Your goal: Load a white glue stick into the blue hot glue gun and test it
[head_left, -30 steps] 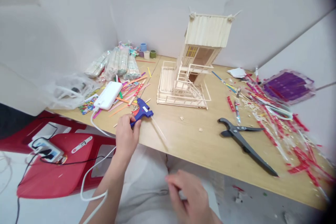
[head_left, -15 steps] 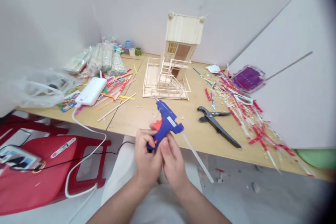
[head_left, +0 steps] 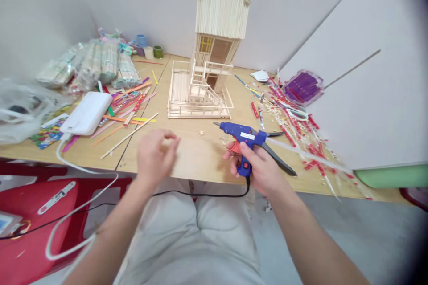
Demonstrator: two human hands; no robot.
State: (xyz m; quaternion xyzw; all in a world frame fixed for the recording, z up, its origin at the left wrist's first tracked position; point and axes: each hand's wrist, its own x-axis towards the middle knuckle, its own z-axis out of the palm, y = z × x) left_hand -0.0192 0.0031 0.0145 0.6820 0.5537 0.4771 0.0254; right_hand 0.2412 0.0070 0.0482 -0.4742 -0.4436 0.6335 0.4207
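Note:
My right hand (head_left: 259, 164) is wrapped round the handle of a blue hot glue gun (head_left: 242, 136), with fingers by its orange trigger. The gun's nozzle points left, and a long clear glue stick (head_left: 307, 156) sticks out of its back. Above the table's front edge, my left hand (head_left: 155, 156) is held with its fingers curled and thumb near the index finger. Whether anything small is in it I cannot make out. Beyond both hands stands a model house (head_left: 214, 53) of thin wooden sticks, with a fenced base, stairs and a balcony.
Black cutters (head_left: 279, 160) lie partly behind the glue gun. Coloured sticks (head_left: 133, 107), a white power bank (head_left: 87, 113) and bagged sticks (head_left: 90, 60) are at left. Red and white scraps (head_left: 314, 142) and a purple pack (head_left: 303, 88) lie right. The gun's black cord (head_left: 200, 194) crosses my lap.
My left hand has let go of the glue gun and moved left. My right hand has carried the gun right and turned its nozzle leftward. The view has shifted a little.

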